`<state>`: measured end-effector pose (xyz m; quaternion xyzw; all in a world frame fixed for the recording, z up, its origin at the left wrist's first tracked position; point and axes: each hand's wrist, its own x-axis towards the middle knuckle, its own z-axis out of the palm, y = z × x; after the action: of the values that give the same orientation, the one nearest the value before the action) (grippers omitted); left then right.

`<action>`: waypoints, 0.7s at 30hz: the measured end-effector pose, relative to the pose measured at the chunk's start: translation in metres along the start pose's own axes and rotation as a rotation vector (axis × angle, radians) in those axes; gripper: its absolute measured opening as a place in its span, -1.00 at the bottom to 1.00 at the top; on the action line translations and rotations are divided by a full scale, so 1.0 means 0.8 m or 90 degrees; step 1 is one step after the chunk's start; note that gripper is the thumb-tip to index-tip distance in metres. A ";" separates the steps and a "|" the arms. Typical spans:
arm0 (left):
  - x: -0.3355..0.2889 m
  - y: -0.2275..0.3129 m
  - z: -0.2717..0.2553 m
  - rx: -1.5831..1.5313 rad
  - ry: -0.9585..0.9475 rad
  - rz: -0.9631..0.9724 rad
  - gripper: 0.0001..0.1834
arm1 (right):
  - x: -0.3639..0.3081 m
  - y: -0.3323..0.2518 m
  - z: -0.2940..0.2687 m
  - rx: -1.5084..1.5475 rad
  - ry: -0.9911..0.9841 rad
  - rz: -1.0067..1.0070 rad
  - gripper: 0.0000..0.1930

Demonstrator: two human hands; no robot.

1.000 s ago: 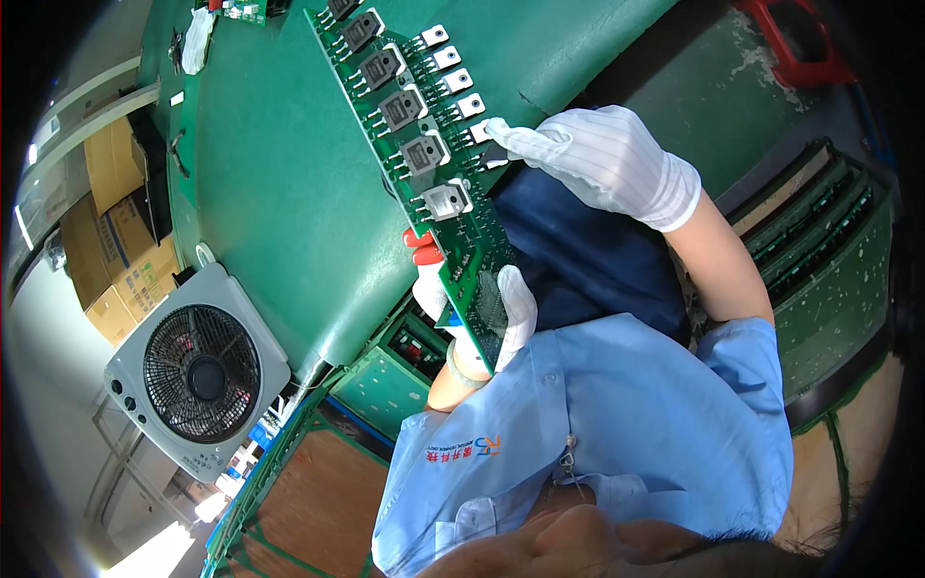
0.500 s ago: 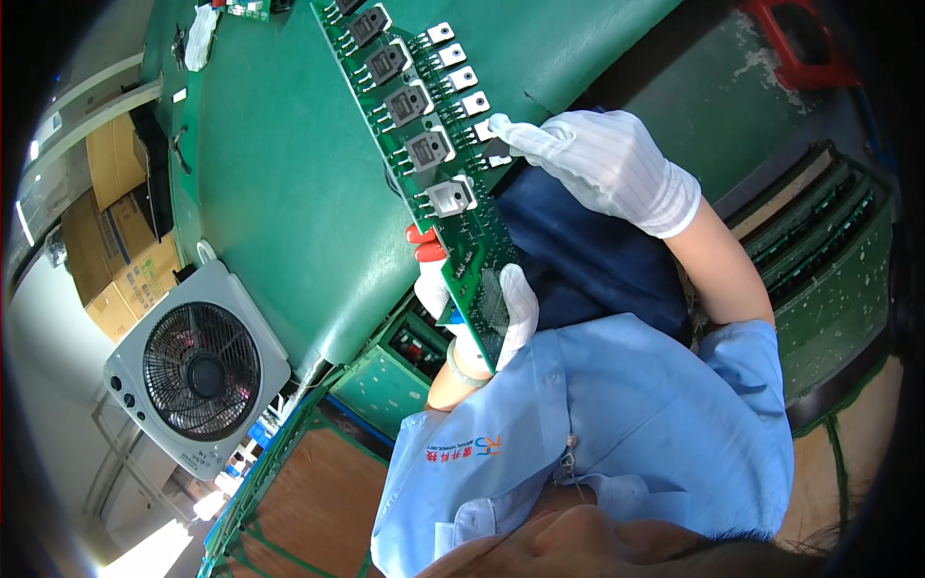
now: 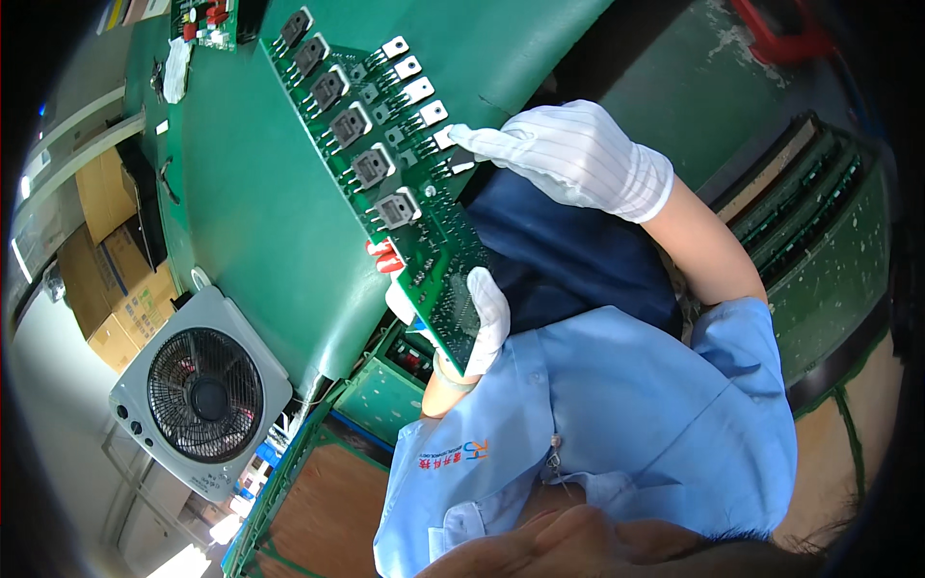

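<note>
My left hand [image 3: 489,308], in a white glove, grips the near end of a long green circuit board [image 3: 424,289], thumb on top and other fingers mostly hidden beneath. Red rounded shapes [image 3: 387,258] show at the board's left edge by those fingers; I cannot tell what they are. Several large black transistors [image 3: 371,168] stand along the left edge. Smaller transistors with pale metal tabs [image 3: 418,91] line the right edge. My gloved right hand [image 3: 568,159] has its index finger stretched out to one near the row's lower end, the other fingers curled.
Under the board lies a green-covered table [image 3: 251,202]. A grey box fan [image 3: 207,395] stands left, below cardboard boxes [image 3: 116,279]. At the top left are another populated board [image 3: 207,24] and a white cloth [image 3: 177,69]. A green rack of boards [image 3: 819,212] stands right.
The board and both hands have shifted left in the picture. My left hand keeps its grip, and my right index finger stays at the lower end of the small transistor row.
</note>
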<state>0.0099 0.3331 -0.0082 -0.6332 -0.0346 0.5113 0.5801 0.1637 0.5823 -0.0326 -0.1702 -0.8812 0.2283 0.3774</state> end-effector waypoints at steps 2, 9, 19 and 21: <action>-0.005 -0.007 0.003 0.058 -0.012 0.049 -0.55 | 0.003 0.001 -0.005 0.017 0.002 -0.006 -0.47; -0.005 -0.024 0.009 0.238 -0.061 0.265 -0.48 | -0.001 -0.003 -0.004 -0.041 0.010 0.020 -0.52; -0.023 0.044 -0.003 0.200 -0.119 -0.001 -0.21 | 0.001 -0.010 -0.004 -0.077 -0.006 0.040 -0.56; 0.005 -0.023 0.008 0.538 0.069 0.542 -0.22 | 0.000 -0.005 -0.006 -0.072 -0.021 0.014 -0.56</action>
<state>0.0177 0.3459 0.0048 -0.3314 0.4578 0.6351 0.5265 0.1670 0.5801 -0.0275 -0.1973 -0.8969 0.1855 0.3497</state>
